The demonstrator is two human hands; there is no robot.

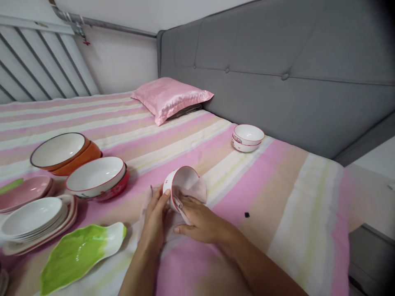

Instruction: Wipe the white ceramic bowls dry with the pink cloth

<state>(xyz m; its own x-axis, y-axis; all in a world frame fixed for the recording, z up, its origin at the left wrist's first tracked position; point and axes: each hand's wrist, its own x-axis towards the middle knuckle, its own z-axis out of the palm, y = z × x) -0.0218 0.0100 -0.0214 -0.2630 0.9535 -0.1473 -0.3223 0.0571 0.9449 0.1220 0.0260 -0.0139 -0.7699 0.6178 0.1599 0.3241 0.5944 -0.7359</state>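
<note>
A small white bowl (167,181) with a red rim is tipped on its side, its mouth facing right. My left hand (155,216) grips it by its outer wall, thumb near the rim. A pale pink cloth (197,190) spreads inside the bowl and hangs down below it. My right hand (197,218) is closed on the cloth at the bowl's mouth, with its fingertips partly hidden inside. Left of my hands lies a green leaf-shaped dish (77,255) with a white end.
Two stacked small bowls (248,137) stand near the grey headboard (277,49). Larger red-rimmed bowls (98,181), orange bowls (68,154), a pink dish (27,191) and stacked white plates (32,218) are at left. A pink pillow (173,96) and small black object (247,214) lie on the striped bedspread (212,160).
</note>
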